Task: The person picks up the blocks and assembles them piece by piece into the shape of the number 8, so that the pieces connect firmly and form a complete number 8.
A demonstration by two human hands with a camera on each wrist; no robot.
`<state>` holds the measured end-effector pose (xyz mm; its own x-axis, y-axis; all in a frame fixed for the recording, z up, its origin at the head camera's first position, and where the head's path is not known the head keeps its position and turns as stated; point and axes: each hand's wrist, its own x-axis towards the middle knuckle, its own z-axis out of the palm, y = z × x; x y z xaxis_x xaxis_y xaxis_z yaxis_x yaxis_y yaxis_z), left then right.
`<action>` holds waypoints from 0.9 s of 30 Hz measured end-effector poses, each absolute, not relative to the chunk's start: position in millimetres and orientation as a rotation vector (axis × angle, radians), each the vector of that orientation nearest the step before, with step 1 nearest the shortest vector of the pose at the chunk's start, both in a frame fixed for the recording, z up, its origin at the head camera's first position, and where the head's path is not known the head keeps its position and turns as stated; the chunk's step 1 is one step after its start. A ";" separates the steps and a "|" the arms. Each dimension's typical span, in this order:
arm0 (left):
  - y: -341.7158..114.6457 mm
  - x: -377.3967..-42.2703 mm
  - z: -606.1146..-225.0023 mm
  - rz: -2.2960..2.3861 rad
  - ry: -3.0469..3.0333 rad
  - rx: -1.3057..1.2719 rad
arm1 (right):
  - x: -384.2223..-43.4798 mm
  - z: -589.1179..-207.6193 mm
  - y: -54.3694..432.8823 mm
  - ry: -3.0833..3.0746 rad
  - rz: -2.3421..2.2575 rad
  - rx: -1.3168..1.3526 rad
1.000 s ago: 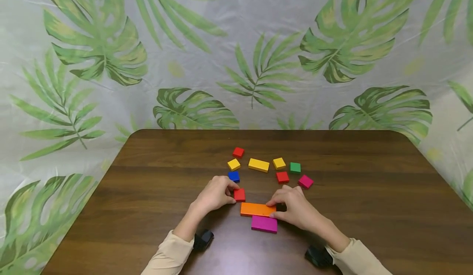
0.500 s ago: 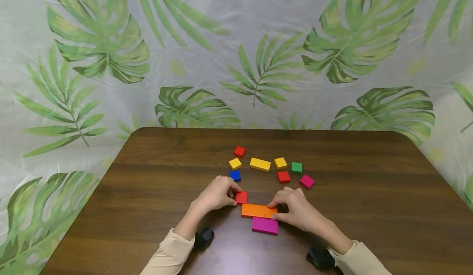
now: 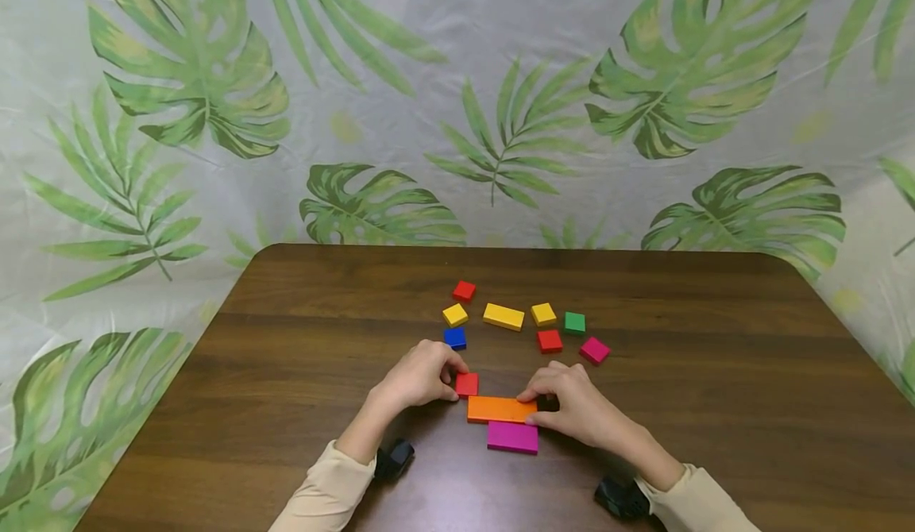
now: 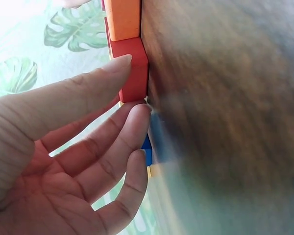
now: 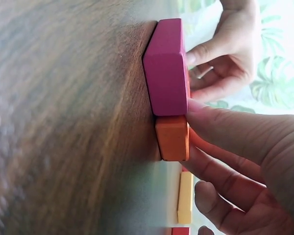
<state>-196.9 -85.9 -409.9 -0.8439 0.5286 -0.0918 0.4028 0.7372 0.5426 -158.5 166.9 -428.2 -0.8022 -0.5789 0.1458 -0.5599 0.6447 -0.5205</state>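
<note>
My left hand pinches a square red block between thumb and fingers, as the left wrist view also shows. That block lies flat against the far left end of a long orange block. At the orange block's right end, my right hand grips it with thumb and fingers. A magenta block lies against the orange block's near side, towards its right end. In the right wrist view the right thumb also lies close to the magenta block.
Behind the hands lie a blue block, a long yellow block, a green block, a pink block, and several small red and yellow ones. The brown table reaches back to a leaf-patterned cloth.
The left hand has shifted the red block slightly right and towards the near side, up to the orange block. The right hand keeps its hold. The head view has shifted a little.
</note>
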 end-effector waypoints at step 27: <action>-94.2 -211.9 -405.0 0.794 2.998 0.491 | -158.0 -429.1 165.9 2.825 -0.879 -0.975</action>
